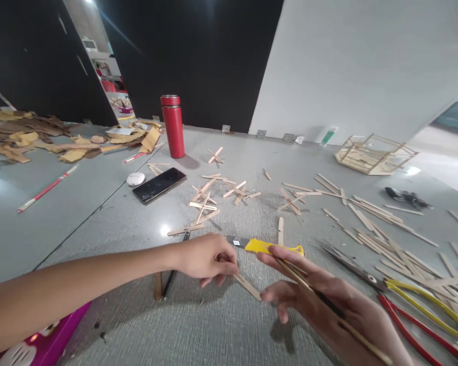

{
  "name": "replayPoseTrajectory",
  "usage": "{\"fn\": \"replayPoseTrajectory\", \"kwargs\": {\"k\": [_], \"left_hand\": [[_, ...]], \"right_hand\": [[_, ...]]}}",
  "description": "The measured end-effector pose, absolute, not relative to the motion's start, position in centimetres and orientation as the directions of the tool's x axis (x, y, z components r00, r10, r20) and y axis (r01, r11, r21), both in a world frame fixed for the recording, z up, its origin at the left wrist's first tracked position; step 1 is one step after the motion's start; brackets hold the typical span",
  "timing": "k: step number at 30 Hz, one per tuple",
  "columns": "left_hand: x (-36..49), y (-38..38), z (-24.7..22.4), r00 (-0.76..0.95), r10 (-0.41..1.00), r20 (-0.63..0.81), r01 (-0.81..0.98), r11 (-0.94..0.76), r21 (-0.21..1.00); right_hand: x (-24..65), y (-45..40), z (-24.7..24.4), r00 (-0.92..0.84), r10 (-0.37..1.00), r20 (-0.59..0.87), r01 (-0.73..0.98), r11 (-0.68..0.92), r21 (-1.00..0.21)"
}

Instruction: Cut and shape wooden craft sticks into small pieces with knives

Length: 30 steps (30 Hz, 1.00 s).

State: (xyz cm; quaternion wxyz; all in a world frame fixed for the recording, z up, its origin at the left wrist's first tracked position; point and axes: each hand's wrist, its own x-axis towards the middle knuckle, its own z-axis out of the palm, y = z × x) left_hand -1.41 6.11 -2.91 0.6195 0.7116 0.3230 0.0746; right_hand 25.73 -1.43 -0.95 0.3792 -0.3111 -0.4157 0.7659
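Observation:
My left hand (210, 258) is closed in a pinch on one end of a flat wooden craft stick (250, 288), just above the table. The stick's other end points toward the fingertips of my right hand (328, 300). A long, thin stick-like tool (328, 303) with a dark middle lies across that hand, held along its fingers; its exact kind I cannot make out. The thumb and lower fingers are spread. A yellow utility knife (257, 246), blade out, lies just beyond both hands. Behind my left wrist are a black pen (170, 282) and a brown strip (158, 285).
Crossed craft sticks (204, 206) stand mid-table. Loose sticks (381, 239) and scissors (381, 284) lie right. A phone (160, 185), white case (136, 178) and red flask (173, 127) are left; a stick frame (376, 155) is back right. A purple object (66, 330) sits near left.

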Motion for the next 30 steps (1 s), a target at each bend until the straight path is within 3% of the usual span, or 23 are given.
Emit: {"fn": "replayPoseTrajectory", "kwargs": {"k": [3,8,12,17,30], "left_hand": [[-1.6,6.4,-2.8,0.806,0.515,-0.291,0.355,-0.028,0.934],[-1.8,6.5,-2.3,0.814,0.505,-0.287,0.361,-0.053,0.931],[-1.6,6.5,-2.1,0.811,0.514,-0.28,0.366,-0.072,0.928],[-1.3,6.3,-2.2,0.806,0.534,-0.256,0.366,-0.109,0.924],[-1.1,6.4,-2.7,0.795,0.551,-0.252,0.379,-0.127,0.916]], "right_hand": [[25.2,-1.1,-0.7,-0.548,0.819,-0.173,-0.277,-0.372,-0.886],[24.0,-0.8,-2.1,-0.363,0.918,-0.161,-0.107,-0.213,-0.971],[23.3,-0.5,-2.5,-0.346,0.925,-0.154,0.019,-0.157,-0.987],[22.4,-0.5,-2.8,-0.39,0.905,-0.172,0.263,-0.07,-0.962],[21.0,-0.2,-3.5,-0.414,0.909,-0.05,0.46,0.161,-0.873]]}}
